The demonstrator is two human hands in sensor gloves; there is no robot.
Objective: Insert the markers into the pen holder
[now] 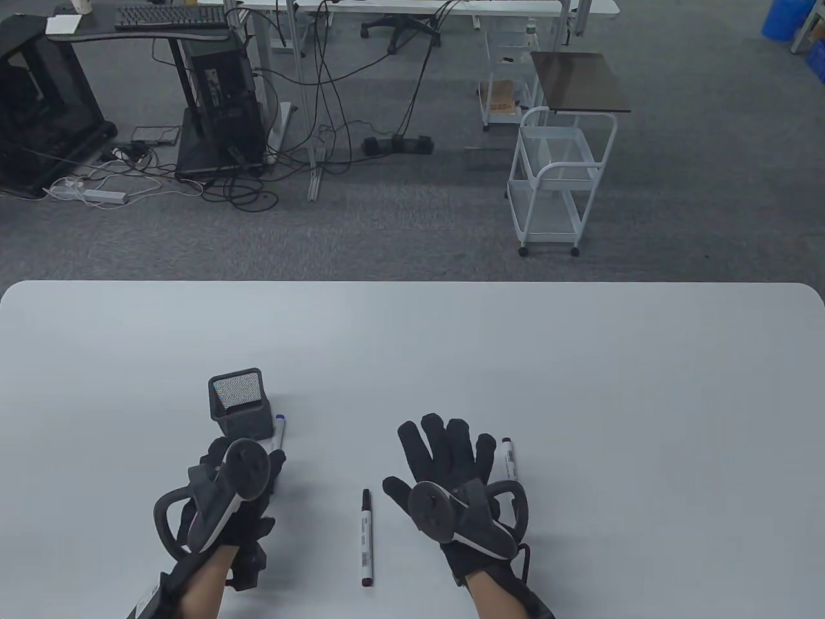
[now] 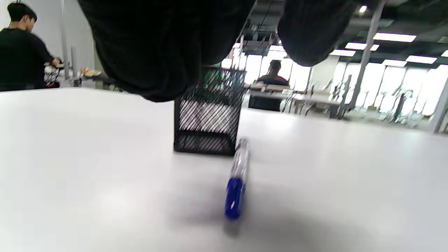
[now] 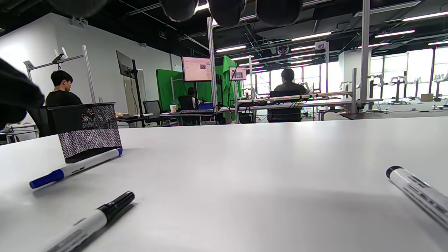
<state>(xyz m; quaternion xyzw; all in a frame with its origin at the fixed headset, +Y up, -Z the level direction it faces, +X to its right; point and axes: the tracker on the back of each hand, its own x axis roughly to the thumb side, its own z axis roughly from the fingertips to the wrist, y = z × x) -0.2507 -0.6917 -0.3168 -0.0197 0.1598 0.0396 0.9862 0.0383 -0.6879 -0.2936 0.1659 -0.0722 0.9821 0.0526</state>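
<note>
A black mesh pen holder [image 1: 238,401] stands upright on the white table [image 1: 580,361], with no marker showing in it. A blue-capped marker [image 1: 279,433] lies against its right side; its near end is under my left hand [image 1: 272,465]. In the left wrist view my fingers [image 2: 157,52] hover above this marker [image 2: 237,178] without touching it, in front of the holder [image 2: 208,120]. A black-capped marker [image 1: 366,536] lies between my hands. A third marker [image 1: 510,458] lies just right of my right hand [image 1: 445,445], whose fingers are spread and which holds nothing.
The right wrist view shows the holder [image 3: 89,129], the blue marker [image 3: 75,168], the black-capped marker [image 3: 91,220] and the third marker [image 3: 418,192] all lying on the table. A white cart [image 1: 554,187] stands on the floor beyond the far edge.
</note>
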